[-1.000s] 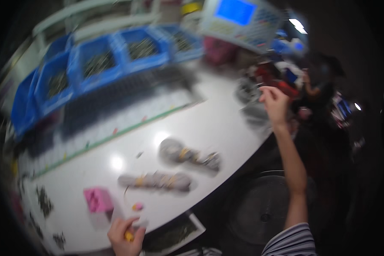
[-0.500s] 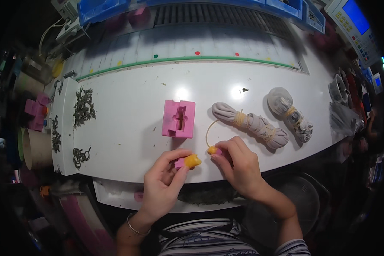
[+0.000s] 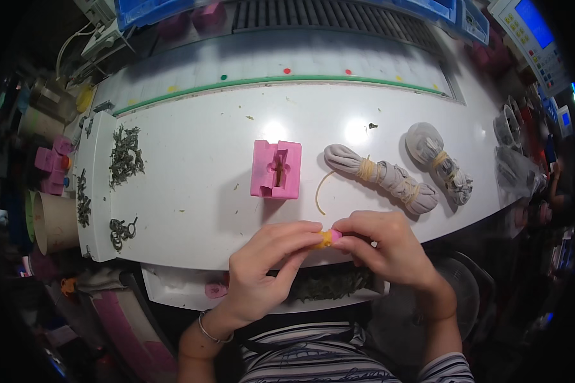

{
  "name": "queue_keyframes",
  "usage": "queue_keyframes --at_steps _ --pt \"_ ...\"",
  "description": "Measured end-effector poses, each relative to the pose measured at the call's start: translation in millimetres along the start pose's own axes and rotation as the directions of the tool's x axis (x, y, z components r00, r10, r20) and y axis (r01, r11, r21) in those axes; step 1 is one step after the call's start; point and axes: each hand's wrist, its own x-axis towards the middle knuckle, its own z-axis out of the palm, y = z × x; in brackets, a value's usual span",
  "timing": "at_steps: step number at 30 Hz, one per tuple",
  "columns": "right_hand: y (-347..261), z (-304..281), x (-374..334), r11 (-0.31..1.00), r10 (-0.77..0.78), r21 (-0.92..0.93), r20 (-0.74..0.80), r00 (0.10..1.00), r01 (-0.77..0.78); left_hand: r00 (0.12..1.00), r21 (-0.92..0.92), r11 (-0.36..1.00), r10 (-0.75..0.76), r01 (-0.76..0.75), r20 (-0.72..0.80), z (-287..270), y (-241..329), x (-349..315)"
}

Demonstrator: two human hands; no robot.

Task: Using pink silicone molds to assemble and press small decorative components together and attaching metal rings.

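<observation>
small yellow piece (image 3: 326,239) between both hands' fingertips

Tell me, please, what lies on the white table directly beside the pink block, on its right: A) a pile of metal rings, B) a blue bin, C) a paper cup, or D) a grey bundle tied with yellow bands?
D: right of the pink block lies a grey bundle wrapped with yellow bands, on the white table.
</observation>
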Motion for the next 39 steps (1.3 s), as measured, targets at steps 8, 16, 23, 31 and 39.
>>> queue_keyframes --at_steps 8,16,23,31,39 --pt "-12 -1 5 0.957 0.226 0.182 0.016 0.974 -0.225 0.971 0.177 0.954 0.237 -0.24 0.039 8 -3 6" --pt "-9 37 -14 0.929 -0.276 -0.355 -0.47 0.838 0.107 0.87 -0.825 0.476 -0.492 0.303 0.035 50 4 12" --pt "8 -28 -3 0.762 -0.504 -0.647 -0.57 0.648 0.023 0.846 -0.823 0.424 -0.519 0.378 0.121 63 29 28" --pt "48 -90 10 0.519 -0.251 -0.813 -0.44 0.862 -0.264 0.88 -0.654 0.651 -0.473 0.384 0.046 50 17 12" --pt "53 -90 7 0.563 -0.213 -0.798 -0.394 0.894 -0.218 0.857 0.139 0.987 0.138 -0.078 -0.496 1 4 21"
